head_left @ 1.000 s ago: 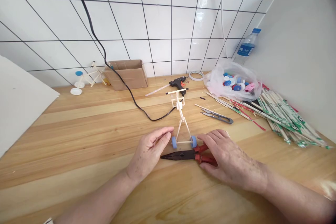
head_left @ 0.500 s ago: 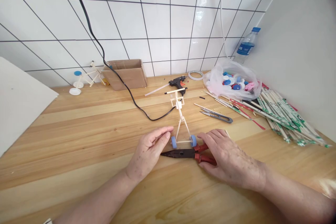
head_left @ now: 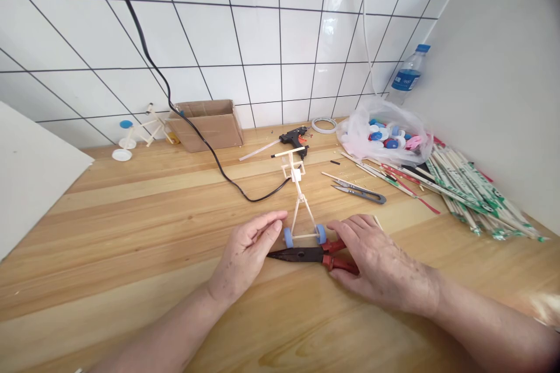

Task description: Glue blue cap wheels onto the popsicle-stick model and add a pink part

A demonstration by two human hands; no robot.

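A small stick-built tricycle model (head_left: pixel 301 203) with two blue cap wheels stands on the wooden table (head_left: pixel 131 233) between my hands. My left hand (head_left: pixel 247 253) rests on the table just left of its left blue wheel, fingers stretched and loosely curved, holding nothing. Flat on the table lies my right hand (head_left: pixel 378 262), over the red handles of long-nose pliers (head_left: pixel 306 254), fingers extended toward the right blue wheel. The pliers lie on the table with their dark jaws pointing left, just in front of the wheels.
A black glue gun (head_left: pixel 294 138) with its cord lies behind the model. Snips (head_left: pixel 361 192), wrapped chopsticks (head_left: pixel 468 192), a bag of bottle caps (head_left: pixel 387 137), a water bottle (head_left: pixel 406 76), a tape roll (head_left: pixel 324 125), a cardboard box (head_left: pixel 207 124) and another stick model (head_left: pixel 140 134) sit further back.
None apart from a slight shift of the camera; both hands, the pliers and the model stay where they were.
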